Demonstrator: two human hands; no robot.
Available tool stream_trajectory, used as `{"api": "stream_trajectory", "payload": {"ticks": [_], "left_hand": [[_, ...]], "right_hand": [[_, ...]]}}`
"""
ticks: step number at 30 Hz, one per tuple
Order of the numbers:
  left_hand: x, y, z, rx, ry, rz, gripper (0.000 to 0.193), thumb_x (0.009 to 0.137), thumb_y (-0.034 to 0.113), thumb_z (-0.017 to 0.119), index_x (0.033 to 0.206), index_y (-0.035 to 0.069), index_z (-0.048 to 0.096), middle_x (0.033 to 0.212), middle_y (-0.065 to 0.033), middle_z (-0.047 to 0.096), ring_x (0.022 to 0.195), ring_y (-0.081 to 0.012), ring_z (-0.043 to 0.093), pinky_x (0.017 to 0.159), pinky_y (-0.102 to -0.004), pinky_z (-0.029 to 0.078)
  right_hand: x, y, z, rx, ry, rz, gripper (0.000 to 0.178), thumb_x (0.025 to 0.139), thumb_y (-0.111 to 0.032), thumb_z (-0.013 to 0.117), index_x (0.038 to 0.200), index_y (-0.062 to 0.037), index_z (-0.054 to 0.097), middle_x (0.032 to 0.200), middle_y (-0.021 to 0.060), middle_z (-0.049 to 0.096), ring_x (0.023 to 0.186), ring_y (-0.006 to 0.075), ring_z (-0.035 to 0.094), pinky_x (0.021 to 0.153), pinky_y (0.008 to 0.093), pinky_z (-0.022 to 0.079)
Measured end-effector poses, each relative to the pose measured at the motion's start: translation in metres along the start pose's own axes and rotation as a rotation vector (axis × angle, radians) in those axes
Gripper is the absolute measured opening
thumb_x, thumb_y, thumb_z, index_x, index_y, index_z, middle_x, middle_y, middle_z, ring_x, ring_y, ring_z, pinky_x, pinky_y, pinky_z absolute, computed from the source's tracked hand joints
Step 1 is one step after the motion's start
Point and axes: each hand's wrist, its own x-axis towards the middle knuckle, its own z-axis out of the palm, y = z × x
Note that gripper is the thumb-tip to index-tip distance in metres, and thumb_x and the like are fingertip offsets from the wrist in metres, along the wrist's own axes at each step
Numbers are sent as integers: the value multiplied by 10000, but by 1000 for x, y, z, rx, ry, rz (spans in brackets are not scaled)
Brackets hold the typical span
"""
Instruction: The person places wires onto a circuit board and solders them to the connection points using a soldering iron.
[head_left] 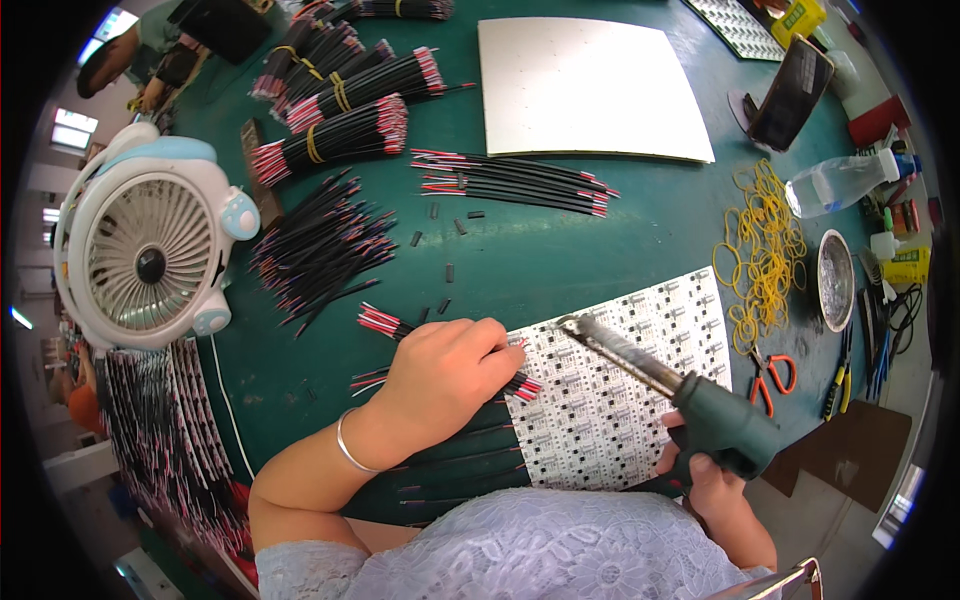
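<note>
My left hand [440,368] is closed around black, red-ended wires [380,320] at the left edge of the white circuit-board sheet [630,400]. My right hand [712,482] grips the green soldering gun [730,420], tip near the sheet's far edge.

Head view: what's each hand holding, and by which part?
Left hand: black wires with red and white ends, gripped around the middle, ends showing either side. Right hand: green soldering gun, by the handle beneath its body.
</note>
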Motion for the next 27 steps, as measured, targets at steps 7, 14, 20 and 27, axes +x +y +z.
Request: {"api": "stream_trajectory", "payload": {"ticks": [7,14,20,27], "left_hand": [[0,22,-27,106,63,-30,274,704,87,667,978,106,653,854,-30,597,662,-203,586,555,-324,464],[-24,36,-4,-9,32,-140,224,745,78,615,958,93,547,803,-52,496,584,-179,546,477,-314,424],[-28,44,4,7,-107,-192,242,650,27,695,871,87,615,811,-58,507,586,-235,550,493,-344,441],[-25,37,12,-25,113,-102,247,678,45,692,923,76,672,847,-48,561,637,-201,562,513,-327,452]], "right_hand": [[-5,-9,1,48,206,29,681,854,-445,657,1278,41,439,1096,179,588,579,172,609,484,275,505],[-17,0,-11,7,109,-57,532,871,-287,650,1262,36,489,1039,175,634,601,184,627,547,288,513],[-27,6,-15,-164,-72,-7,422,887,-322,642,1117,26,582,778,69,628,595,139,628,567,276,515],[-21,2,-9,-180,-69,-3,362,880,-260,648,1112,14,607,819,75,641,620,144,659,583,278,536]]}}
